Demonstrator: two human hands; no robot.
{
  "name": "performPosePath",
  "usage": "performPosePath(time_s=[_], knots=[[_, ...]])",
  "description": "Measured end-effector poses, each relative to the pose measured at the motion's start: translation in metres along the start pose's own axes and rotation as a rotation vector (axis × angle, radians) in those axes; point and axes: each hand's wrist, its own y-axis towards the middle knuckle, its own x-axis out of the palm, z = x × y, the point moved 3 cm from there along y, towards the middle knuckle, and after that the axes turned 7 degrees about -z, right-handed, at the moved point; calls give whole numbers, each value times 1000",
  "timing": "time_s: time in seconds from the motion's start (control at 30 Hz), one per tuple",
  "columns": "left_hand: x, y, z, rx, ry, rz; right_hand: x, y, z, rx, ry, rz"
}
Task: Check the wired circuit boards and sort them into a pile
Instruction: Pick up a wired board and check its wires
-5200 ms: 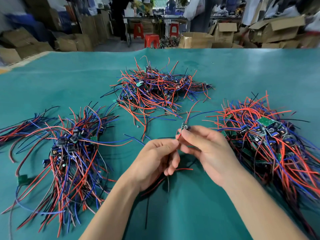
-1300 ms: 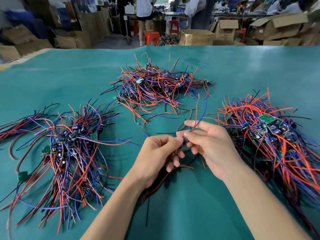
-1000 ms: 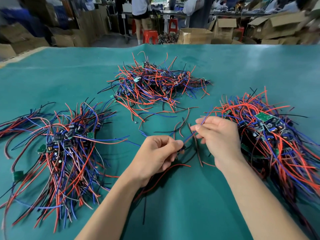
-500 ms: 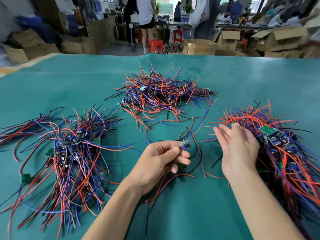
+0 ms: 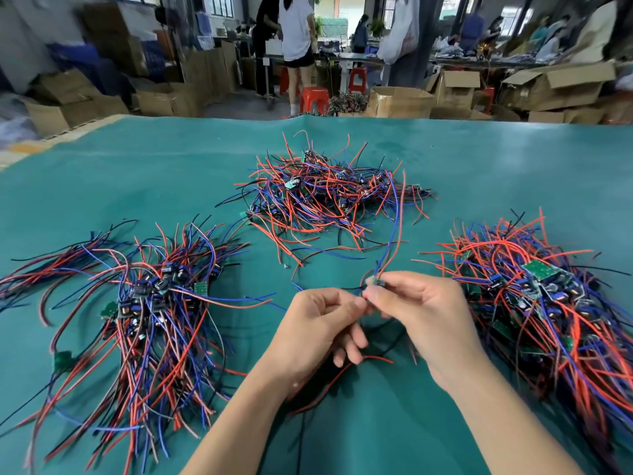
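A small wired circuit board is held above the middle of the green table. My right hand pinches it between thumb and fingers. My left hand pinches its wires just below, at the red lead. A red and a blue wire rise from the board toward the far pile; red and black leads hang under my hands. Three piles of wired boards lie around: the left pile, the far pile and the right pile.
The green table cover stretches to a far edge. Beyond it stand cardboard boxes, red stools and people at a workbench. Loose wire ends spread out from each pile.
My right hand had let go and opened beside the right pile; it has come back and now pinches the board. The left hand kept hold of the wires throughout.
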Motion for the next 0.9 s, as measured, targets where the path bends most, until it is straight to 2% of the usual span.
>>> performPosePath(time_s=[0.2,0.3,0.47,0.53,0.6,0.67,0.8,0.83,0.9], knots=[[6,-4,3,-34,121,-125,-30,9,4,127,375,373],[9,-5,4,-12,209,-136,-38,13,3,147,518,485],[15,-9,7,-11,276,-208,-58,22,-29,6,602,625],[15,-8,7,-8,267,-164,-57,25,-54,-34,570,527],[15,-6,8,-9,239,-121,-34,27,-78,-32,546,307],[16,-6,9,-14,231,-105,5,34,-95,-14,517,98],[18,-9,13,-4,262,-93,100,58,-117,5,481,-212],[17,-11,13,0,274,-64,121,66,-118,7,375,-278],[14,-12,11,-1,265,-12,152,81,-114,-19,-36,-366]])
